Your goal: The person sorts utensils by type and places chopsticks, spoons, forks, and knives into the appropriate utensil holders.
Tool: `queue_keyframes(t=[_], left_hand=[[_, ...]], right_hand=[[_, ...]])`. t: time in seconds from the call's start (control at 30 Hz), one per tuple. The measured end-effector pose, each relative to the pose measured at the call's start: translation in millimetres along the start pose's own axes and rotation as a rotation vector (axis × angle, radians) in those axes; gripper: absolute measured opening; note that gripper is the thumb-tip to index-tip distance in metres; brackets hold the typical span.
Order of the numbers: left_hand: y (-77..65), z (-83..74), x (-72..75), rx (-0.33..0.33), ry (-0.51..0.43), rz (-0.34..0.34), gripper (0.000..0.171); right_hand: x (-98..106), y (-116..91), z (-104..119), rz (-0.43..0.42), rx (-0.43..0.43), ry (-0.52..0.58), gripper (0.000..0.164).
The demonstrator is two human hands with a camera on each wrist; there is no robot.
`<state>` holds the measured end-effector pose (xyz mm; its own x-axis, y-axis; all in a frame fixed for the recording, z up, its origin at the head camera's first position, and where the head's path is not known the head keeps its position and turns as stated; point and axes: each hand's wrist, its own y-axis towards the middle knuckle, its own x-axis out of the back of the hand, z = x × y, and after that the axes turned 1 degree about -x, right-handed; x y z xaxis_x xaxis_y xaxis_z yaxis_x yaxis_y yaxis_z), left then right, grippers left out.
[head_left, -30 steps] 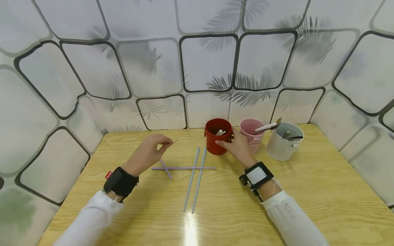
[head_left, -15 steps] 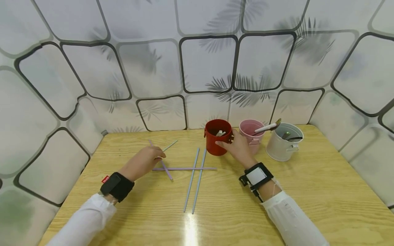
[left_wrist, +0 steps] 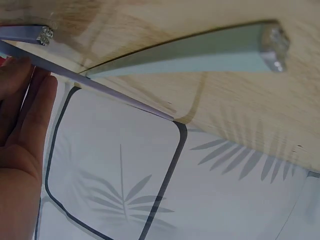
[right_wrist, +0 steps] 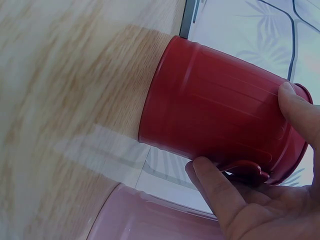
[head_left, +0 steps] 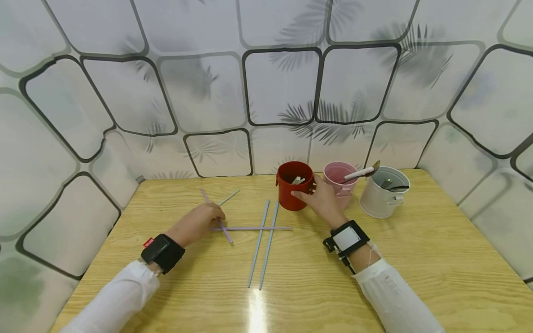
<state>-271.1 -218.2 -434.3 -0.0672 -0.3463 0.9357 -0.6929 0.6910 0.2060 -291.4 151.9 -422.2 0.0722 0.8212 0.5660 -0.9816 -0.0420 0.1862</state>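
Observation:
My left hand (head_left: 200,223) is low over the table, its fingers and thumb pinching a purple chopstick (head_left: 226,234) near its middle. A green chopstick (left_wrist: 225,52) lies just beyond the fingertips, partly hidden by the hand in the head view. Another purple chopstick (head_left: 250,228) lies crosswise over two blue chopsticks (head_left: 255,259), its left end behind the left hand. My right hand (head_left: 322,199) grips the side of a red bucket (right_wrist: 215,105), thumb near the rim and fingers by the small handle. White pieces show inside the bucket, which stands upright on the table.
Right of the red bucket stands a pink bucket (head_left: 339,172) with a white-handled spoon (head_left: 360,173) leaning out of it. Beside that, a white bucket (head_left: 376,201) holds dark-handled cutlery. A patterned wall (head_left: 216,101) rises behind the wooden table (head_left: 333,286).
My left hand has come down with the green chopstick, let go of it on the table and shifted to the purple chopstick. The right hand stays on the red bucket.

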Motion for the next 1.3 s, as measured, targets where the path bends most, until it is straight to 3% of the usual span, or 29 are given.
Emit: queue_keyframes(t=[0.53,1.3], left_hand=[[5.2,-4.0,-1.7,-0.07,0.08,0.044,0.015],[8.7,-13.5,1.8,-0.142,0.227,-0.013,0.017]], right_hand=[[-0.5,-0.1,1.1,-0.005,-0.01,-0.008,0.077],[-1.3,-0.6,3.0,-0.001,-0.039,-0.003,0.078]])
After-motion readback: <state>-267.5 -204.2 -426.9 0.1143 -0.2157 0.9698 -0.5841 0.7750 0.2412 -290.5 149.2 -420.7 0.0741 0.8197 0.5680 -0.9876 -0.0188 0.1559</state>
